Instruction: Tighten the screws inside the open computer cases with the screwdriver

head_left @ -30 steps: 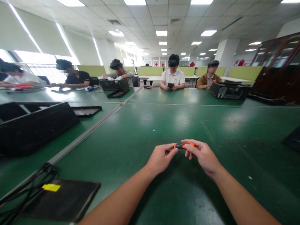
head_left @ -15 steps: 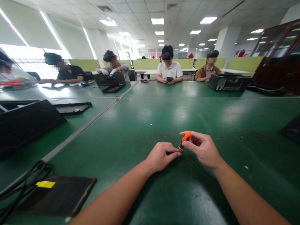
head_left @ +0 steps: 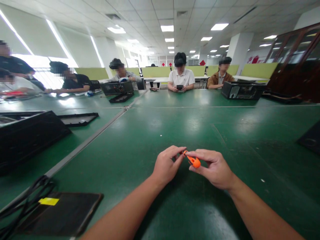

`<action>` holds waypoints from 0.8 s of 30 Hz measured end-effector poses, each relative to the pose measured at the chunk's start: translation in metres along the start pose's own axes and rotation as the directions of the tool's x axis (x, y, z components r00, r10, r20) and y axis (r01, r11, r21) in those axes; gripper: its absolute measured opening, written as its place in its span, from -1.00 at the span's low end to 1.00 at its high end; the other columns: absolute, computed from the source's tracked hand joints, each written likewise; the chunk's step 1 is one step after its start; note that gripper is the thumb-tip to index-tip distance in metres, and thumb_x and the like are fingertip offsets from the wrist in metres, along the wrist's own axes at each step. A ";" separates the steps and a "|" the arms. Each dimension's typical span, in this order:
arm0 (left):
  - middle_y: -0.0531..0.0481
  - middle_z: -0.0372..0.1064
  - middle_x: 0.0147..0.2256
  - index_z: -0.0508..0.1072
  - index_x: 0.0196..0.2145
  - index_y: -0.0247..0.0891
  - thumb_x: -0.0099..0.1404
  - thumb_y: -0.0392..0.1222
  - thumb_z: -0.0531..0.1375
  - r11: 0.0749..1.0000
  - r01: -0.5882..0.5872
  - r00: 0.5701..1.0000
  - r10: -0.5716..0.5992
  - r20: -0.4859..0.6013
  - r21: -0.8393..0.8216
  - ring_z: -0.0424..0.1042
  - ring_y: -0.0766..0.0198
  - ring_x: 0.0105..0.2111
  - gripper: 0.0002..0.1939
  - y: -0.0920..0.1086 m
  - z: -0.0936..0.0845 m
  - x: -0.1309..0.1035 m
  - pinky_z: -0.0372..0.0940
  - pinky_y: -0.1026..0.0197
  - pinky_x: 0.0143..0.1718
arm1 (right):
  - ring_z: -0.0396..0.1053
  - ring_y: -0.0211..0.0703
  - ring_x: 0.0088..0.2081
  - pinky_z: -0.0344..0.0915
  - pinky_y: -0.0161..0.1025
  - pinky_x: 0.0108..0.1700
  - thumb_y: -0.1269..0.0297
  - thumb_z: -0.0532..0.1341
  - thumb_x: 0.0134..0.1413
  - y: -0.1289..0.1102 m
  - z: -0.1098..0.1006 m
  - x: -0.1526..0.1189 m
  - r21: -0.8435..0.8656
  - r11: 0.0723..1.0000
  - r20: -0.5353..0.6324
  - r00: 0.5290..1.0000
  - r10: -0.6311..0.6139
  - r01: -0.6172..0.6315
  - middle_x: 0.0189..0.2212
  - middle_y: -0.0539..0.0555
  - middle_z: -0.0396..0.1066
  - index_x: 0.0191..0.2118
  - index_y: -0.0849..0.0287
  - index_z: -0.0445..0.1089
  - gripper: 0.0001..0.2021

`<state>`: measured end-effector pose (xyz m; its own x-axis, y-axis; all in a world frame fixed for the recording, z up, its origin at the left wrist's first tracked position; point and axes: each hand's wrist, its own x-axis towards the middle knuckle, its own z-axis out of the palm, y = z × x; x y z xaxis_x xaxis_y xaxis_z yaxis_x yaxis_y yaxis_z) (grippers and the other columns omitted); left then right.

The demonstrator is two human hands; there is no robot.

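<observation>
In the head view, the orange and black tool is just right of the middle of the frame, a bit below center. The right hand has it, with thumb and fingers bent in around it. The fat orange end points down and to the right. The left hand is just left of it, its thumb and first finger pinched close by the tool's thin end. That end is small and partly covered, so I cannot tell if the left hand grips it or something tiny there.

Both hands are over the green tabletop. At the lower left of the frame is a flat black panel with a yellow sticker, and black cords lie beside it. A big black case sits at the left edge. At the top middle, a person in a white shirt holds a small black thing.
</observation>
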<state>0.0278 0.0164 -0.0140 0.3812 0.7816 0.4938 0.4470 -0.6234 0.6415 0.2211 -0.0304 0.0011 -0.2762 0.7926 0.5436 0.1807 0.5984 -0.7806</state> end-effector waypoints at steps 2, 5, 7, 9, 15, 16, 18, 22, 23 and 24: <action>-0.02 0.52 -0.27 0.54 -0.08 -0.14 0.27 -0.23 0.18 1.000 0.028 1.000 -0.028 0.011 0.001 0.44 0.26 -0.36 -0.73 0.000 0.000 0.000 0.32 0.20 -0.23 | 0.35 -0.22 -0.41 0.29 -0.25 -0.31 0.24 0.33 0.10 -0.001 0.003 0.000 -0.047 0.999 0.048 0.999 0.016 -0.013 -0.43 0.02 0.46 -0.06 0.07 0.55 -0.73; 0.00 0.51 -0.39 0.58 -0.28 -0.22 0.19 -0.29 0.21 0.998 0.025 0.984 -0.015 0.177 -0.056 0.41 0.26 -0.42 -0.84 0.001 0.001 -0.003 0.29 0.24 -0.32 | 0.18 -0.32 -0.58 0.15 -0.33 -0.50 0.19 0.37 0.03 0.000 0.007 0.000 -0.094 0.988 0.069 0.989 0.131 -0.124 -0.61 -0.07 0.32 -0.11 0.12 0.57 -0.72; 0.05 0.47 -0.49 0.57 -0.41 -0.25 0.14 -0.33 0.23 0.994 0.004 0.955 0.027 0.296 -0.106 0.39 0.29 -0.46 -0.90 0.003 0.004 -0.005 0.26 0.30 -0.39 | 0.09 -0.35 -0.62 0.08 -0.34 -0.54 0.17 0.40 -0.03 0.003 0.008 -0.001 -0.118 0.979 0.083 0.981 0.177 -0.167 -0.68 -0.12 0.22 -0.15 0.13 0.59 -0.71; 0.08 0.46 -0.51 0.55 -0.44 -0.25 0.11 -0.35 0.25 0.991 -0.006 0.939 0.050 0.339 -0.131 0.40 0.30 -0.47 -0.92 0.005 0.006 -0.006 0.25 0.32 -0.40 | 0.09 -0.36 -0.62 0.06 -0.35 -0.54 0.19 0.40 -0.03 0.004 0.009 -0.001 -0.135 0.977 0.096 0.980 0.176 -0.163 -0.68 -0.12 0.21 -0.15 0.12 0.59 -0.72; 0.00 0.52 -0.37 0.56 -0.27 -0.24 0.23 -0.29 0.18 0.995 0.050 0.987 -0.036 0.155 -0.088 0.43 0.27 -0.40 -0.84 0.003 0.004 -0.003 0.28 0.25 -0.32 | 0.24 -0.31 -0.54 0.17 -0.34 -0.46 0.40 0.28 0.05 -0.002 0.004 -0.001 -0.144 0.989 0.039 0.999 -0.009 0.015 -0.49 0.00 0.43 -0.08 0.16 0.55 -0.72; -0.01 0.52 -0.36 0.55 -0.22 -0.24 0.25 -0.27 0.17 0.994 0.072 0.995 -0.066 0.077 -0.088 0.43 0.27 -0.40 -0.82 0.003 0.003 -0.003 0.29 0.25 -0.31 | 0.24 -0.31 -0.53 0.16 -0.34 -0.44 0.44 0.26 0.05 -0.003 0.004 -0.001 -0.158 0.985 0.033 0.998 -0.058 0.062 -0.49 0.00 0.42 -0.09 0.16 0.55 -0.72; 0.01 0.49 -0.38 0.51 -0.15 -0.25 0.27 -0.25 0.16 0.988 0.102 0.992 -0.110 -0.064 -0.112 0.42 0.30 -0.43 -0.79 0.002 0.001 -0.001 0.31 0.26 -0.32 | 0.20 -0.32 -0.55 0.14 -0.33 -0.44 0.50 0.22 0.05 -0.004 0.003 0.000 -0.189 0.972 0.038 0.991 -0.132 0.137 -0.56 -0.05 0.34 -0.11 0.15 0.56 -0.71; 0.03 0.46 -0.39 0.47 -0.09 -0.25 0.28 -0.26 0.15 0.983 0.081 0.984 -0.104 -0.142 -0.163 0.41 0.33 -0.43 -0.76 0.004 -0.001 -0.001 0.32 0.29 -0.32 | 0.16 -0.34 -0.56 0.11 -0.35 -0.45 0.57 0.16 0.04 -0.002 0.007 0.001 -0.205 0.956 0.054 0.978 -0.201 0.208 -0.58 -0.07 0.28 -0.15 0.11 0.57 -0.65; 0.02 0.46 -0.38 0.48 -0.10 -0.25 0.28 -0.26 0.15 0.985 0.077 0.985 -0.100 -0.142 -0.156 0.41 0.33 -0.43 -0.76 0.004 -0.001 -0.001 0.32 0.29 -0.32 | 0.16 -0.34 -0.55 0.12 -0.35 -0.44 0.58 0.15 0.04 -0.002 0.008 0.001 -0.206 0.956 0.057 0.977 -0.204 0.211 -0.58 -0.07 0.29 -0.15 0.10 0.57 -0.65; 0.01 0.47 -0.38 0.49 -0.12 -0.25 0.28 -0.26 0.15 0.987 0.078 0.985 -0.097 -0.139 -0.138 0.40 0.33 -0.43 -0.77 0.004 -0.001 -0.001 0.31 0.28 -0.33 | 0.17 -0.34 -0.55 0.12 -0.35 -0.44 0.56 0.16 0.04 -0.002 0.008 0.001 -0.205 0.959 0.055 0.980 -0.189 0.197 -0.57 -0.06 0.31 -0.16 0.10 0.57 -0.66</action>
<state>0.0284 0.0126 -0.0112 0.2196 0.8341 0.5061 0.3596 -0.5514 0.7527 0.2127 -0.0319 0.0004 -0.3571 0.6572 0.6638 0.3126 0.7537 -0.5781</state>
